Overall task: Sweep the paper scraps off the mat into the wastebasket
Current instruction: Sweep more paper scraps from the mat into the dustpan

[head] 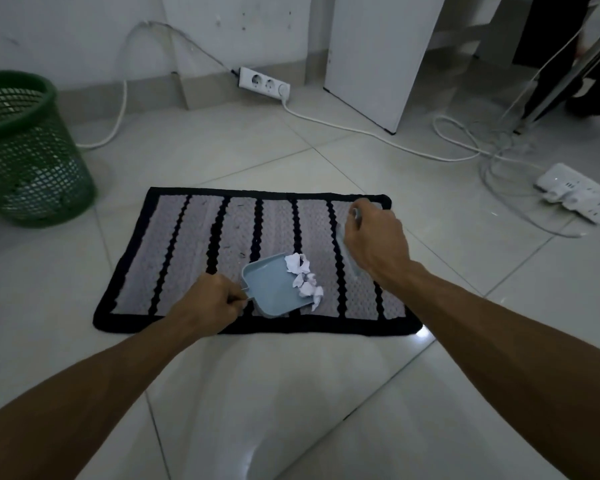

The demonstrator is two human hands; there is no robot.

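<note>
Floor (326,393) of pale glossy tile filled most of the view, with your two bare forearms reaching in from the near edge. Mat (187,244), grey with black wavy stripes and a black border, lay flat on the tile ahead of you. Wastebasket (25,161), green mesh, stood on the floor well apart from the mat, off its far left corner. Two white power strips sat farther out, one by the wall (264,83) and one at the right (579,192), with white cables trailing between them.

Your left hand (208,303) was closed in a fist around the short handle of the light blue dustpan (274,289), which rested on the mat near its front edge, open lip toward the right. Your right hand (371,237) was curled tight around a pale blue brush (347,254), which reached down to the mat; its bristles were too blurred to make out.

Paper scraps (303,277), crumpled white bits in one cluster, lay at the dustpan's lip, partly on the pan and partly on the mat, between your two hands.
</note>
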